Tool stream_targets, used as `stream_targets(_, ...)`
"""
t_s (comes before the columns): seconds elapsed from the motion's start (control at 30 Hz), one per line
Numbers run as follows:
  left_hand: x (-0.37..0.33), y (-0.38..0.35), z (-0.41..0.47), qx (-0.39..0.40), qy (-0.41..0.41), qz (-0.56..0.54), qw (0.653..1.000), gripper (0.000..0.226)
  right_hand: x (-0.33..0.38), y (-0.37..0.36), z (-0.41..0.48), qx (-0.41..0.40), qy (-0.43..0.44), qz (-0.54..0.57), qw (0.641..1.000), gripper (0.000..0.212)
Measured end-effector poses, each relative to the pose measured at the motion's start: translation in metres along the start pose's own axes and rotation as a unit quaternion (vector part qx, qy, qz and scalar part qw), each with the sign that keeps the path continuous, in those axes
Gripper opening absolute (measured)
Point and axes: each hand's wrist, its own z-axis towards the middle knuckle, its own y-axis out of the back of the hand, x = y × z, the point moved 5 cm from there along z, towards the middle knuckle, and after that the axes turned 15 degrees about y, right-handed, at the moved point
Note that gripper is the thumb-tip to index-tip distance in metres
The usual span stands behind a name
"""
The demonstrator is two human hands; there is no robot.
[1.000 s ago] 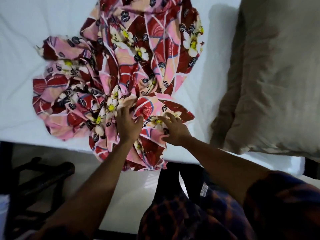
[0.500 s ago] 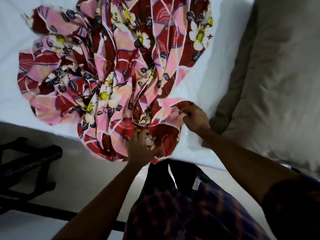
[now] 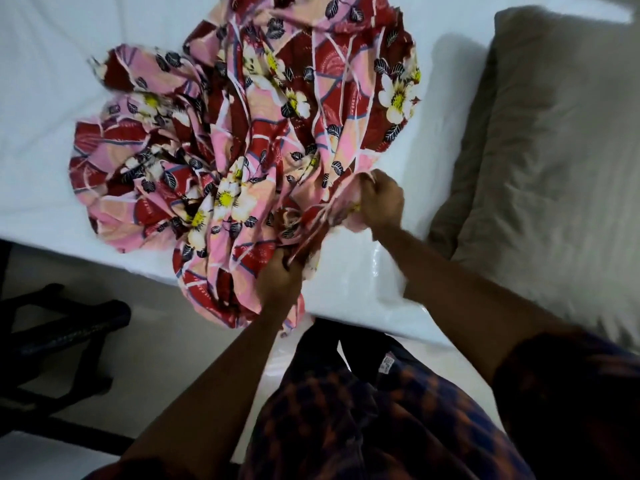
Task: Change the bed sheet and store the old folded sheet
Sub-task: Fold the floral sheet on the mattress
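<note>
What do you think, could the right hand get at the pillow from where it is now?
Probably yes: the pillow lies close beside the right hand, with only bare white mattress between them. The hand grips the floral sheet, though, and would have to let go first.

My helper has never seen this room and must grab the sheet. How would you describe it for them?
Find the white mattress. On it, left of the plain beige pillow, lies a crumpled sheet whose near edge spills over the side. It is the only patterned cloth on the bed: red and pink with white, yellow-centred flowers.
</note>
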Motion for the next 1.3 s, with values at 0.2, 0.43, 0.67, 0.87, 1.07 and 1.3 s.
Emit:
stream_targets(0.2,0.014,0.091,0.017,0.018,-0.051,0.157,0.986,0.022,-0.010,0.052,0.038,-0.113,-0.092,-0.044,0.988,0.041)
stream_targets(0.43,-0.031,0.194,0.042,-0.034,-0.109,0.132,0.985,0.026,0.057,0.006,0.005,0.154,0.222,-0.131,0.954,0.067)
stream_targets(0.67,-0.101,0.209,0.046,0.015,-0.275,0.142,0.951,0.019,0.212,-0.097,-0.040,0.107,0.333,0.022,0.936,0.035)
stream_targets(0.87,-0.072,0.271,0.077,-0.053,-0.311,0.151,0.937,0.022,0.270,-0.105,-0.024,0.066,0.334,-0.096,0.935,0.042)
stream_targets(1.07,-0.044,0.326,0.120,-0.078,-0.277,0.195,0.938,0.032,0.267,-0.053,-0.005,-0.093,0.206,-0.156,0.962,0.039)
stream_targets(1.3,-0.008,0.404,0.157,-0.158,-0.208,0.170,0.950,0.036,0.209,-0.005,-0.030,-0.169,-0.132,-0.147,0.966,0.042)
